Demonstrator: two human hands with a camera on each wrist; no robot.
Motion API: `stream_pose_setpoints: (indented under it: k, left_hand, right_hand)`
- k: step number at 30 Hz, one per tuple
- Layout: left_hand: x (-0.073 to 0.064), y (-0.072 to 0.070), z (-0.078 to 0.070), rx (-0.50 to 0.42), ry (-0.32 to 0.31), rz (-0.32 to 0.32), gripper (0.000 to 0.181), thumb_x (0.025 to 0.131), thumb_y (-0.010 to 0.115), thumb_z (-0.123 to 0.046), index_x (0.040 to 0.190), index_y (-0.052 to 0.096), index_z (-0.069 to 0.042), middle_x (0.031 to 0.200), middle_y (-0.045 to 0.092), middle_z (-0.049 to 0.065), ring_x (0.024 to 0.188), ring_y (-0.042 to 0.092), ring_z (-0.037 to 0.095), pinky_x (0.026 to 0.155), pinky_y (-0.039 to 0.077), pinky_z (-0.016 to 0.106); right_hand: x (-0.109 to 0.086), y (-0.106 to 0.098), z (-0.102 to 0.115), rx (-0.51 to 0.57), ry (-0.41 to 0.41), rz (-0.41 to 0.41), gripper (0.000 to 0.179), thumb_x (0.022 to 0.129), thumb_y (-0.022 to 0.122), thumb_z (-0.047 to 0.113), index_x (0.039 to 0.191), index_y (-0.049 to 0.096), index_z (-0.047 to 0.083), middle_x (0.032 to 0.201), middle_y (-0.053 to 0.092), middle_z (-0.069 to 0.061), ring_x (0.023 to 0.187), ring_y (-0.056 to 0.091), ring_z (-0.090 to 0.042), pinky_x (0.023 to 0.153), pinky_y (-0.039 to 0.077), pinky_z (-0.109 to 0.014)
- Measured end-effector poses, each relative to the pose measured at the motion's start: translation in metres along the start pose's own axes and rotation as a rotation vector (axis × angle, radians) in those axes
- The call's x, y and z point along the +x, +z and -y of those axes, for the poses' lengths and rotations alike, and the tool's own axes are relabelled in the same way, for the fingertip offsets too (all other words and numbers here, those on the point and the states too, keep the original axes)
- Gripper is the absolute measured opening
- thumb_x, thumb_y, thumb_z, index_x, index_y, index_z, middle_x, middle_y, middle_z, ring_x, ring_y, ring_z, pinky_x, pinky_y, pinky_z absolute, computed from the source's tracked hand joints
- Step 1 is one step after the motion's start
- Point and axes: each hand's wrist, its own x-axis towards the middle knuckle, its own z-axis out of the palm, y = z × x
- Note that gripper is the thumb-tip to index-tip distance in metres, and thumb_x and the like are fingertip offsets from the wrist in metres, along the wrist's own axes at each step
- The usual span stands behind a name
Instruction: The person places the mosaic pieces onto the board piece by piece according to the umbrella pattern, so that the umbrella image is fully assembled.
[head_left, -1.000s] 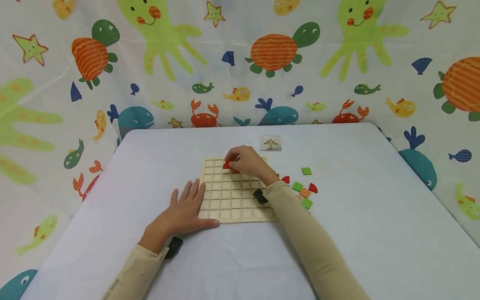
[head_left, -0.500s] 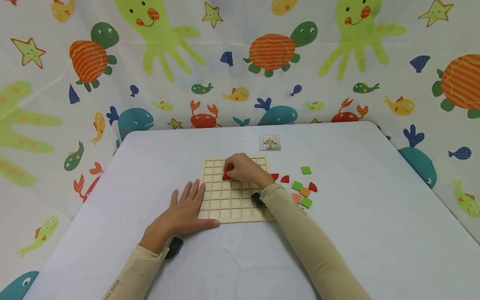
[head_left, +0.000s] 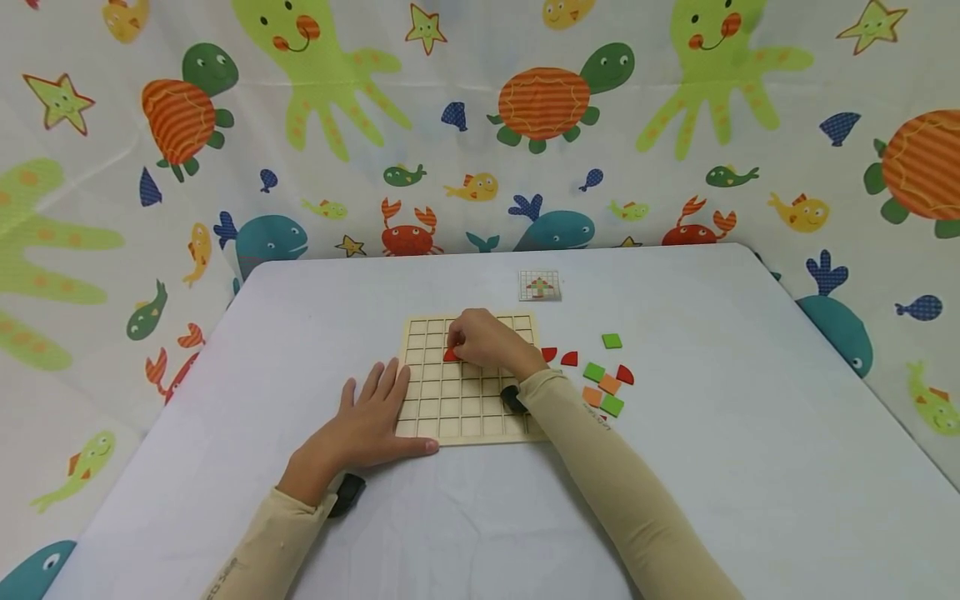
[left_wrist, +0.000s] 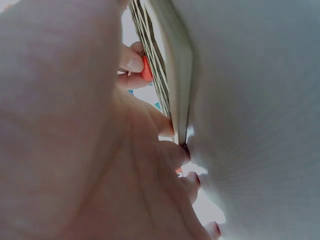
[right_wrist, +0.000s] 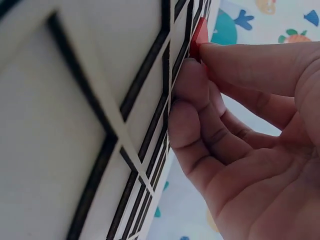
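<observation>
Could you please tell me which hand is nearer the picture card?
Right: the right hand is over the grid board, in front of the picture card; the left hand is farther away, at the board's left edge.

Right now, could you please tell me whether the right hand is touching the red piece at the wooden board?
Touching: the right wrist view shows the right hand with its fingers against the red piece, no gap between them.
</observation>
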Motion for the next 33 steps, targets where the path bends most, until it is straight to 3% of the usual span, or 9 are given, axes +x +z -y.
stream_pose_setpoints:
  k: [9, 23, 33]
  left_hand:
    - [-0.001, 0.001, 0.000, -0.005, 0.001, 0.001, 0.129, 0.086, 0.075, -0.073, 0.168, 0.016, 0.006, 0.175, 0.009, 0.029, 0.160, 0.004, 0.051, 0.119, 0.001, 0.077]
    - [0.000, 0.001, 0.000, 0.012, 0.003, -0.005, 0.129, 0.086, 0.075, -0.074, 0.168, 0.016, 0.006, 0.175, 0.009, 0.029, 0.160, 0.005, 0.051, 0.119, 0.002, 0.077]
    - [0.000, 0.000, -0.001, 0.011, -0.009, 0.005, 0.129, 0.086, 0.074, -0.075, 0.168, 0.016, 0.006, 0.175, 0.009, 0.028, 0.160, 0.004, 0.051, 0.119, 0.001, 0.076]
  right_hand:
    - [-0.002, 0.001, 0.001, -0.037, 0.010, 0.011, 0.009, 0.102, 0.069, 0.004, 0.100, 0.078, 0.005, 0.094, 0.068, -0.006, 0.089, 0.059, -0.022, 0.080, 0.052, -0.031]
    - [-0.003, -0.001, 0.001, -0.047, -0.013, 0.017, 0.011, 0.103, 0.069, 0.005, 0.107, 0.080, 0.004, 0.102, 0.073, -0.007, 0.096, 0.061, -0.022, 0.088, 0.054, -0.034]
    - [-0.015, -0.026, -0.009, 0.034, -0.018, -0.048, 0.018, 0.106, 0.067, 0.013, 0.114, 0.079, 0.002, 0.104, 0.074, -0.006, 0.094, 0.063, -0.022, 0.087, 0.054, -0.037]
